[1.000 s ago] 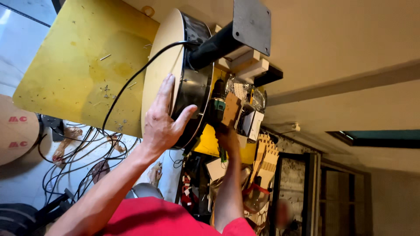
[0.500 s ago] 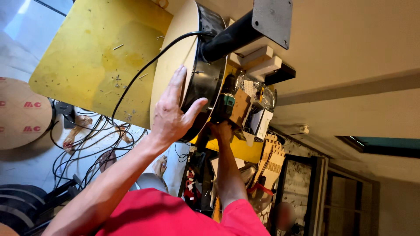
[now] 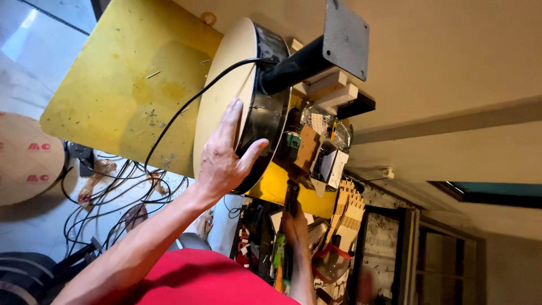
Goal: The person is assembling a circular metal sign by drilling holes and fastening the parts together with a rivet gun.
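The round black drum with a pale tan flat face (image 3: 237, 96) sits at the middle of the view, standing on edge against the big yellow board (image 3: 124, 90) to its left, with a black post and grey square plate (image 3: 344, 39) jutting from its right side. A black cable (image 3: 169, 121) runs across the tan face and down to a tangle of wires on the floor at lower left.

The left hand (image 3: 223, 161) lies flat on the tan face, fingers spread and extended upward, thumb hooked round the black rim; it presses rather than grips. The forearm rises from the lower left, below it a red sleeve (image 3: 209, 279).

The right hand (image 3: 293, 220) reaches up below the drum, fingers closed round a slim dark-handled tool (image 3: 291, 195) whose tip points at the small green part (image 3: 292, 142) and the brown and clear pieces just right of the drum.

To do this well, I judge the left palm should keep the drum firmly braced against the board while the tool stays in line with its target, and the cable should be kept out from under the fingers.
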